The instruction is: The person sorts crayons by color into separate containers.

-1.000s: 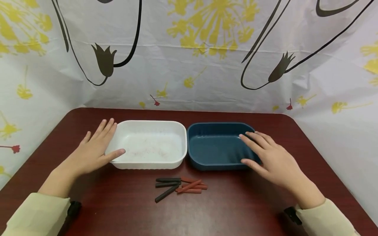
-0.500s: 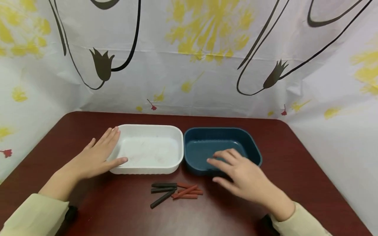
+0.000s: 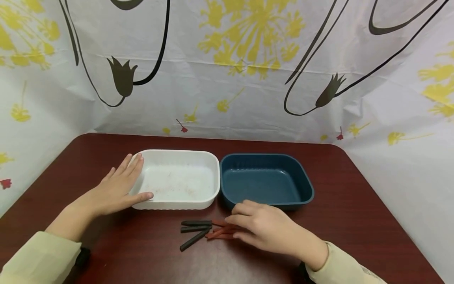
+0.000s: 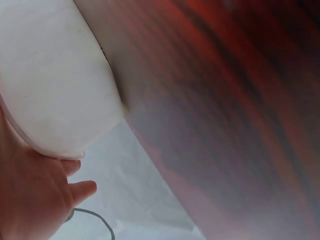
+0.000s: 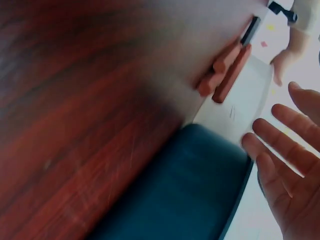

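My left hand [image 3: 113, 189] lies with straight fingers along the left rim of a white rectangular tray [image 3: 177, 179]; the left wrist view shows that hand [image 4: 37, 192] at the tray's rim. In front of the trays lies a loose pile of several short black sticks [image 3: 196, 223] and several red-brown sticks [image 3: 220, 232]. Over the right end of the red-brown sticks hovers my right hand [image 3: 273, 228], fingers slightly bent, hiding part of them. From the right wrist, its fingers [image 5: 280, 137] look spread, with a gap between them and the sticks.
A dark blue tray [image 3: 264, 179] stands against the white tray's right side, just behind my right hand. Everything rests on a reddish-brown table [image 3: 142, 252] with rounded back corners. A white cloth [image 3: 213, 86] with flower prints hangs around the back and sides.
My right hand has moved from the blue tray's right rim, leftward and nearer to me, to the red-brown sticks. The left hand has stayed at the white tray; the camera view shifted slightly.
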Motion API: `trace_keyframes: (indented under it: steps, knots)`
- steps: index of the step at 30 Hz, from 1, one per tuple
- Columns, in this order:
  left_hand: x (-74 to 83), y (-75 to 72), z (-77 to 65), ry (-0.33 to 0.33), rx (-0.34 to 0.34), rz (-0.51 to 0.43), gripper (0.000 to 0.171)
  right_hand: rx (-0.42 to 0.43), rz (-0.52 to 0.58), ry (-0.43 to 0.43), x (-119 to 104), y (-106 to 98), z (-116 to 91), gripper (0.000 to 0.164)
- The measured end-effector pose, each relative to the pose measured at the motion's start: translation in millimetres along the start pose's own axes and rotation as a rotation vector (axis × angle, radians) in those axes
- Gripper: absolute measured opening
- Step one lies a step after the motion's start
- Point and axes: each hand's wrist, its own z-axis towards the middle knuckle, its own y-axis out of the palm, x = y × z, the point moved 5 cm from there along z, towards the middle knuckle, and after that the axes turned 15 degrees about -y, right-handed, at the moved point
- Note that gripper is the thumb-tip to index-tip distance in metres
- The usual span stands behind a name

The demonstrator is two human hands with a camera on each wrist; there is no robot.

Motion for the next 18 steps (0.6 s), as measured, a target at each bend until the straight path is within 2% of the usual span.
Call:
trace_keyframes:
  steps: [4,10,14,18]
  knots:
    - [-0.3,-0.3,0.3,0.002,0.004,0.008,0.110,-0.067,0.064,0.042,0.7,8.2,5.8,0.024]
    - [0.8,-2.1,0.2,0.012,-0.005,-0.003,0.111,-0.241,0.222,0.146,8.7,13.7,13.5,0.025]
    - [0.8,-2.4,1.1,0.009,-0.017,-0.013,0.113,-0.329,0.249,0.170,10.6,15.0,18.1,0.028]
    - [0.3,-0.7,1.3,0.002,-0.025,-0.021,0.114,-0.376,0.241,0.166,11.3,20.0,21.4,0.024]
